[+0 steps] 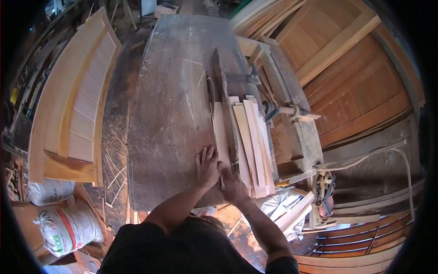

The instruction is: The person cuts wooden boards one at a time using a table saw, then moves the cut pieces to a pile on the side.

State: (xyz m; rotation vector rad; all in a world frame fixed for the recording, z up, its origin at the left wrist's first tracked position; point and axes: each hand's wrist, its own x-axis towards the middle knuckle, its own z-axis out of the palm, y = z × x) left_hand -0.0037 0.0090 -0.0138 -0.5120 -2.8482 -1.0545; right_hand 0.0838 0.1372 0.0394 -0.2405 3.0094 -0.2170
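A long thin wooden strip (220, 132) lies on the dark worktable (169, 105), running away from me beside a raised dark board (221, 77). Its far end is near a curved dark blade-like piece (211, 89). My left hand (207, 168) rests at the strip's left edge, fingers apart and pointing forward. My right hand (232, 185) is closed around the strip's near end, close to my left hand. Several pale strips (252, 141) lie in a stack just to the right of the raised board.
A clamp (273, 111) sits on the table's right side. Paneled wooden doors (351, 96) lean at the right. Another wooden panel (75, 100) stands at the left, above full sacks (68, 226). Offcuts litter the floor.
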